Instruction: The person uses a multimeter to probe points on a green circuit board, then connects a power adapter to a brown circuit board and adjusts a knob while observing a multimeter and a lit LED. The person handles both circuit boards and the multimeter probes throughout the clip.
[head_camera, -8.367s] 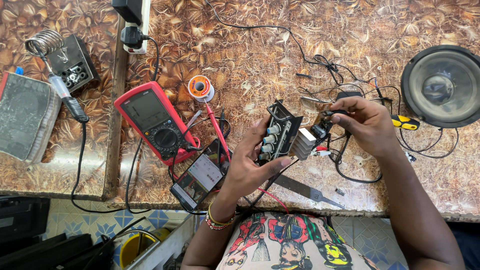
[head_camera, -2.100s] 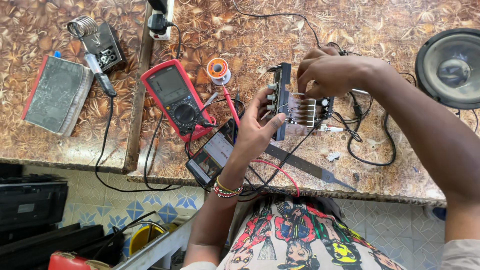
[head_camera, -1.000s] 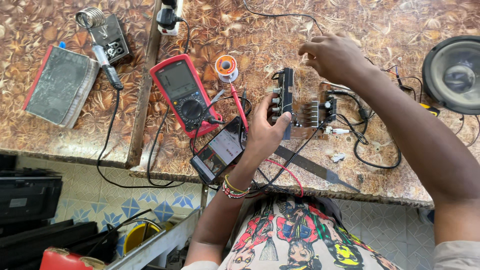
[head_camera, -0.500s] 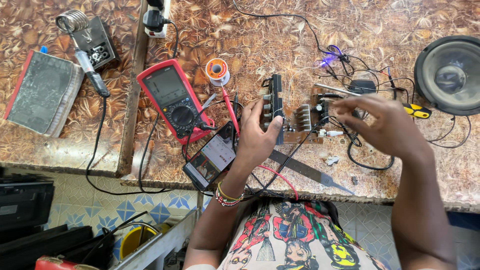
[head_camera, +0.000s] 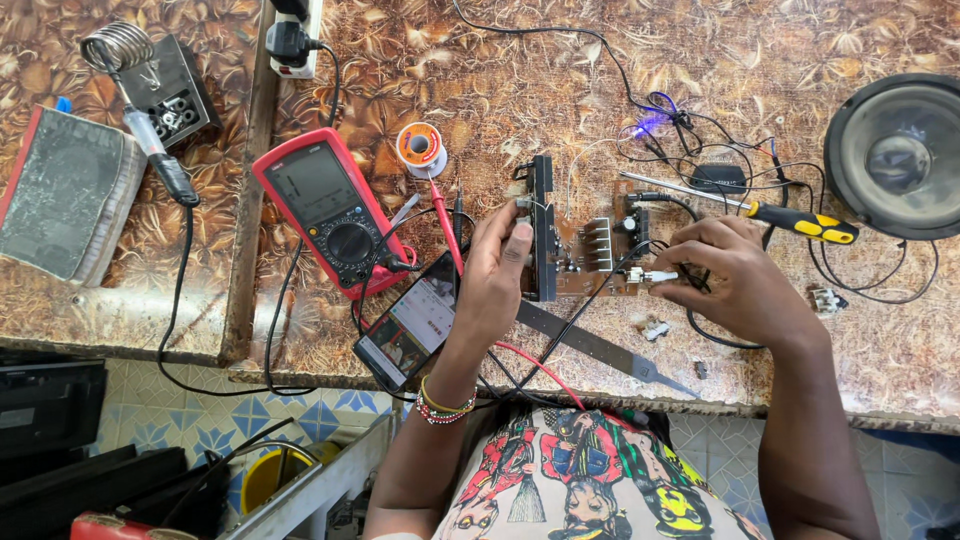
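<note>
A small amplifier circuit board (head_camera: 590, 262) with a black front panel (head_camera: 543, 228) and a finned heat sink lies on the patterned table. My left hand (head_camera: 497, 272) grips the panel's left side, fingers on its knobs. My right hand (head_camera: 735, 280) rests at the board's right edge and pinches a small silver plug (head_camera: 650, 275) attached to a black wire. A red multimeter (head_camera: 330, 210) with red and black probe leads lies left of the board. A phone (head_camera: 405, 325) with a lit screen lies under my left wrist.
A soldering iron (head_camera: 150, 150) rests in its coil stand at the far left, beside a grey pad (head_camera: 65, 190). A solder spool (head_camera: 418, 146), a yellow-handled screwdriver (head_camera: 800, 222), a speaker (head_camera: 895, 155), tangled wires and a power strip (head_camera: 295, 30) surround the work. A metal strip (head_camera: 600, 345) lies near the front edge.
My right hand has come down from the far wires to the board's right edge and taken hold of the plug. My left hand stays on the front panel.
</note>
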